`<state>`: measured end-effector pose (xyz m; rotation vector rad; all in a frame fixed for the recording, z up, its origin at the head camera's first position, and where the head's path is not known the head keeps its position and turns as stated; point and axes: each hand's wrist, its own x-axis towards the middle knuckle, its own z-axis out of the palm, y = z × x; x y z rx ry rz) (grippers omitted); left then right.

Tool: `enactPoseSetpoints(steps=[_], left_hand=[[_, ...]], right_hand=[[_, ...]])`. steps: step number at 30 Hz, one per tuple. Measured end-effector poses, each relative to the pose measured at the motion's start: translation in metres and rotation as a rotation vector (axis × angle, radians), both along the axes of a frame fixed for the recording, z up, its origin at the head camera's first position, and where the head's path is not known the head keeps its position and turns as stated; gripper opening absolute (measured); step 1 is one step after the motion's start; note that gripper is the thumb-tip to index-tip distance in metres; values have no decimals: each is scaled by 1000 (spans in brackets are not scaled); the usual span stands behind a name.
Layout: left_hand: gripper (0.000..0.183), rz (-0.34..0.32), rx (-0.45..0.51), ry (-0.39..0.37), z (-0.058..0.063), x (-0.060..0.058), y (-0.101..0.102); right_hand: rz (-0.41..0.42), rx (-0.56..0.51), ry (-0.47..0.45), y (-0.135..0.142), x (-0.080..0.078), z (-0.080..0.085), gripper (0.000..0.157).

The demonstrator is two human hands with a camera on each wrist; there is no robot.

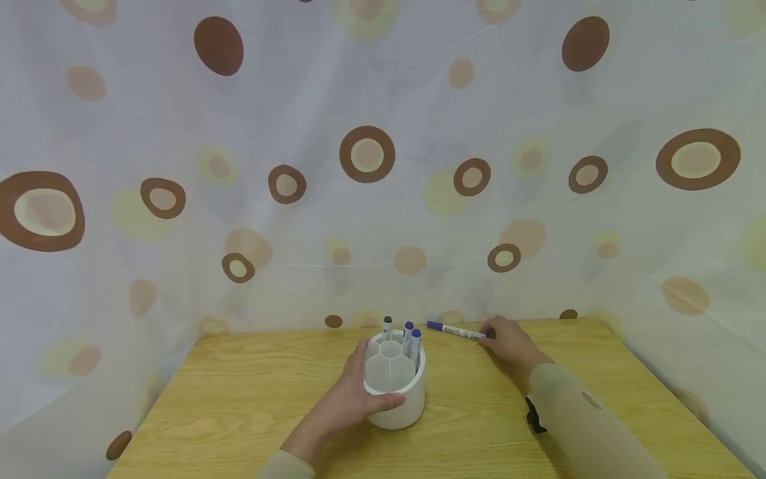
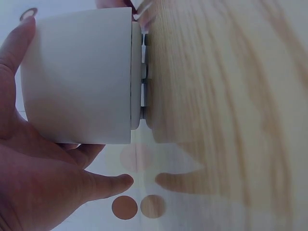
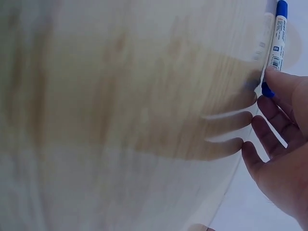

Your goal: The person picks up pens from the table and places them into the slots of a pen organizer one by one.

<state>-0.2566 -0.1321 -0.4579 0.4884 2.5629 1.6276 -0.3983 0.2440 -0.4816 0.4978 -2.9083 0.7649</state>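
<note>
My left hand (image 1: 348, 392) holds a round white pen holder (image 1: 413, 398), its thumb along the near side and its fingers around the left side. Inside, dividers split the holder into several compartments. One black-capped marker (image 1: 387, 327) and two blue-capped markers (image 1: 415, 342) stand upright in its back and right compartments. In the left wrist view, small feet show under the holder (image 2: 82, 77), close over the tabletop. To the right, near the back edge, my right hand (image 1: 509, 342) pinches another blue-capped marker (image 1: 461, 331) by its right end; the cap points left.
The wooden table (image 1: 257, 392) ends at the back against a pale curtain (image 1: 317, 219) with brown and yellow dots. The same cloth rises along both sides. A black band (image 1: 534, 416) shows at the right sleeve.
</note>
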Motion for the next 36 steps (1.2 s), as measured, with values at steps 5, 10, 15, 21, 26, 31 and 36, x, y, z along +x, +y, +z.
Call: enactPoseSetpoints(steps=[5,10,15,21,26,31,36], left_hand=[[118,5,-9,-2,0,0,0],[115,-1,-5,9,-1,-2,0],[112,-6,6,14,-1,-1,0],[112,-10,11,18,-1,-1,0],[111,-11,16,16,0,-1,0],[111,-17,25,17,1,-1,0],[113,-12,14,13,1,0,0]], right_hand=[[-24,-47,-4,1,3,1,18],[-51,-115,-33,4,6,1,21],[-65,-175,-40,7,13,3,24],[-80,-201,-3,8,23,10,26],[-110,-226,16,10,32,16,32],[-140,-256,22,10,41,20,36],[-159,-294,23,8,51,23,37]])
